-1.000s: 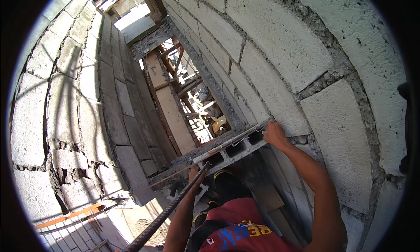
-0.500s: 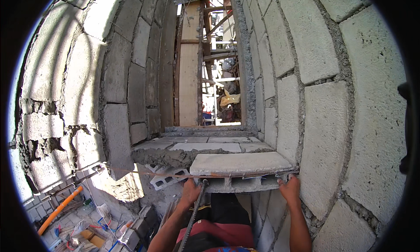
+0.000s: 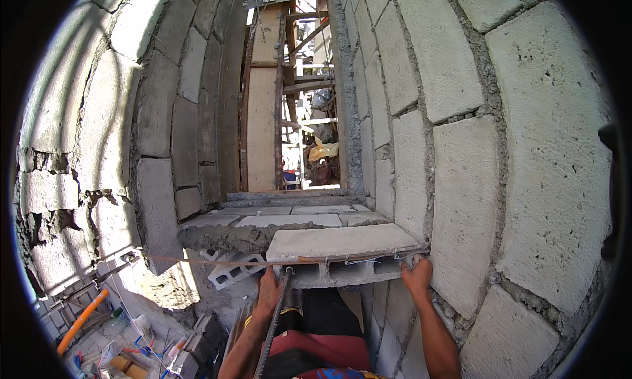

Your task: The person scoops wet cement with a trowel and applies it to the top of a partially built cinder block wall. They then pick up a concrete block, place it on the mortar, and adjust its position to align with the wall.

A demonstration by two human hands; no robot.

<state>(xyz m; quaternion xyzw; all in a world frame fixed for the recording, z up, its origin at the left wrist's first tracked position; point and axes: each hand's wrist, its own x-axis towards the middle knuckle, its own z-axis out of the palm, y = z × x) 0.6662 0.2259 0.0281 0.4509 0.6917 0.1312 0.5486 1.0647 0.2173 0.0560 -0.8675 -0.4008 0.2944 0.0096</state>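
Note:
A grey hollow concrete block (image 3: 343,241) lies level in front of me on the near side of the low wall, its broad face up and its open cells toward me. My left hand (image 3: 268,291) grips its left end, fingers partly hidden by the block. At its right end, beside the right wall, my right hand (image 3: 417,277) is closed on the corner. A ribbed steel bar (image 3: 277,318) stands tilted just right of my left hand, its top against the block's near edge. A thin brownish string (image 3: 197,260) runs across along the block's near edge.
Block walls rise on the left (image 3: 157,109) and right (image 3: 464,201). Ahead, a window opening (image 3: 309,192) shows planks and timber props. Another hollow block (image 3: 236,268) sits tilted at left. Below left lie an orange pipe (image 3: 83,321) and clutter.
The whole view has shifted, so the scene sits slightly farther left. Both hands keep their hold on the block, which stays nearly in place against the wall.

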